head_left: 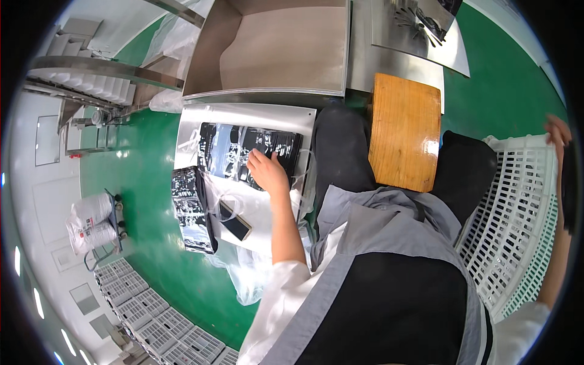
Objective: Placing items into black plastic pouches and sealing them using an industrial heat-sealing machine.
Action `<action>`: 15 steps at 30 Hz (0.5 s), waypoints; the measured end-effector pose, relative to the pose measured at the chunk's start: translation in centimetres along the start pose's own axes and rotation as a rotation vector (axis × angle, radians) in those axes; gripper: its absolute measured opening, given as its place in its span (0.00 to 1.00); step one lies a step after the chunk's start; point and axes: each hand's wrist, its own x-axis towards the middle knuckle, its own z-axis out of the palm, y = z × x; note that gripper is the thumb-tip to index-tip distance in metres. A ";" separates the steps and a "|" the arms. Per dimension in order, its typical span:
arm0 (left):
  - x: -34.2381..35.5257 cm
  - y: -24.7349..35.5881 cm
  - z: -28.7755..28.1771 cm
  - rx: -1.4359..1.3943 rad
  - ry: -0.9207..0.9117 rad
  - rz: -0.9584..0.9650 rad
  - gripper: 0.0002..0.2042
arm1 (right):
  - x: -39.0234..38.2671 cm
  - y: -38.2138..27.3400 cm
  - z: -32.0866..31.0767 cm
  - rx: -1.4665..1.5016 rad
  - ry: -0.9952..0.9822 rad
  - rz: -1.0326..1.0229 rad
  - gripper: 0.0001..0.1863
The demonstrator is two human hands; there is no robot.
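Fingertips of my left hand [267, 170] rest on a stack of glossy black printed pouches [286, 149] lying on a metal sheet [191, 112], its fingers extended. A second bundle of similar pouches [191, 210] lies to the left, beside loose clear plastic [249, 274]. A small dark rectangular object [234, 222] sits below the stack. At the far right edge, my right hand [556, 131] is raised above a white perforated plastic basket [499, 207], fingers curled at a long dark item [569, 188], which is cut off and too unclear to name.
A wooden stool [404, 131] stands between my legs. A large metal bin [283, 48] and metal table [456, 64] are ahead. At left are a metal frame [121, 70], a trolley with white sacks [91, 225], and several stacked crates [152, 310] on the green floor [140, 170].
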 end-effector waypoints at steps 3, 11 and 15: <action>2.1 -2.2 0.6 0.071 -0.100 0.021 0.12 | 3.0 -4.2 5.7 0.058 -0.301 -0.233 0.10; 3.6 -3.9 -2.1 -0.021 -0.404 -0.012 0.12 | 4.5 -9.8 16.1 0.292 -0.538 -0.750 0.05; 4.3 -4.7 -2.7 -0.333 -0.494 -0.133 0.11 | 4.4 -10.6 19.5 0.489 -0.489 -0.781 0.06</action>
